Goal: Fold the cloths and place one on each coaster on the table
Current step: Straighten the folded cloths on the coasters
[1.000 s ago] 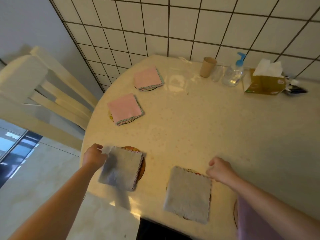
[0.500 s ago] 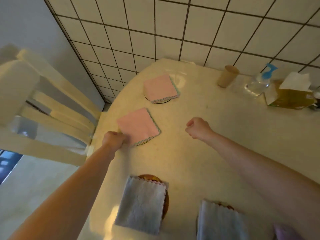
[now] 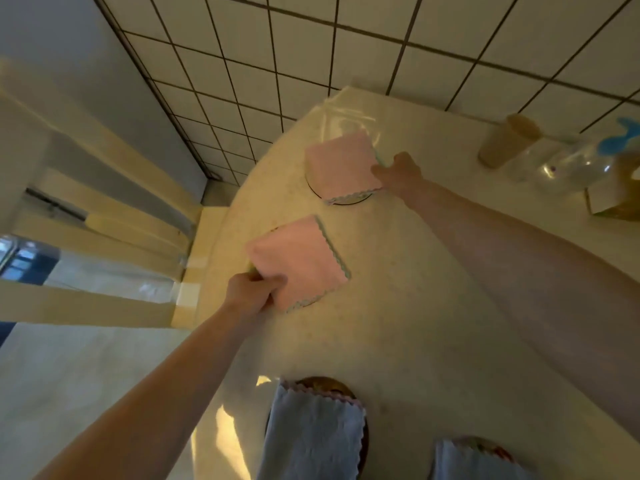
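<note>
The table [image 3: 433, 306] carries four folded cloths on coasters; the left hand [image 3: 251, 292] pinches the near pink cloth [image 3: 298, 259] at its corner, the right hand [image 3: 398, 173], fingers curled, grips the far pink cloth [image 3: 341, 164] beyond

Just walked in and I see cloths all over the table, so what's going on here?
A person is setting folded cloths on coasters around the table. The left hand grips a corner of the nearer pink cloth, and the right hand holds the edge of the farther pink cloth; both cloths lie on coasters. Two grey cloths already sit folded on coasters at the near edge.
</note>
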The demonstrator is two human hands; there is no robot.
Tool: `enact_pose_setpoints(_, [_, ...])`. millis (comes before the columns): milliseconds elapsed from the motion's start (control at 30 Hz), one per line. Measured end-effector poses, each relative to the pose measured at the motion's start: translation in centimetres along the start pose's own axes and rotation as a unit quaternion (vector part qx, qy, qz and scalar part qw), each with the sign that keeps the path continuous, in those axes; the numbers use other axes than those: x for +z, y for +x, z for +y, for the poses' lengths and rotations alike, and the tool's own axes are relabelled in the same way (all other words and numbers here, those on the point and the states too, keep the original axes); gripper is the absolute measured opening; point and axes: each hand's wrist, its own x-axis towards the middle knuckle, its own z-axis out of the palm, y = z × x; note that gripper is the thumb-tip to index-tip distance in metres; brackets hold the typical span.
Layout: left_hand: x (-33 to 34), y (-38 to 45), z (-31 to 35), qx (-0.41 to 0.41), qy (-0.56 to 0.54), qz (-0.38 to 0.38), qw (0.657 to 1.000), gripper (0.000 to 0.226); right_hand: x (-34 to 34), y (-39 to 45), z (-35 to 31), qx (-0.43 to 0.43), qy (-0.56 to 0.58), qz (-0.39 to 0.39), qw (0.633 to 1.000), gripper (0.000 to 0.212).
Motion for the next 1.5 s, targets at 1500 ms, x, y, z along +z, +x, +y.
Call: enact_pose_setpoints(1500, [-3.1, 5.0, 3.7, 0.068, 0.161, -0.145, 0.974, 0.029, 4.7, 2.2, 1.7, 0.168, 0.467, -0.132, 0.858, 0.039])
